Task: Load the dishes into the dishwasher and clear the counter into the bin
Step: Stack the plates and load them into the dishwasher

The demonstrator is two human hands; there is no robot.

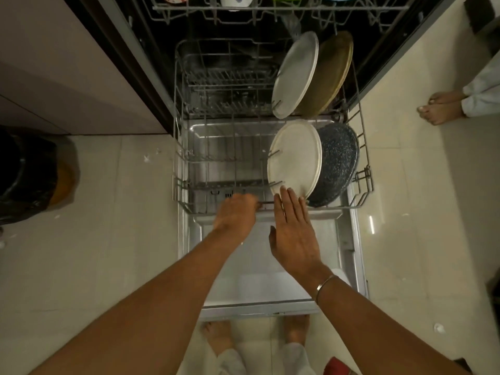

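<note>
Over the tiled floor (130,239), the dishwasher lower rack (178,185) is standing pulled out; left hand (236,215) is curling its fingers round its front rail; right hand (293,234), fingers straight together, is touching the upright cream plate (295,158) racked at right.

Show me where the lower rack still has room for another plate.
The lower rack is bare on its left, front and back rows, from the left wall to the cream plate and grey plate. The right is crowded: speckled plate and brown plate stand close beside those. The left hand grips the front rail; the right hand touches the cream plate.
</note>
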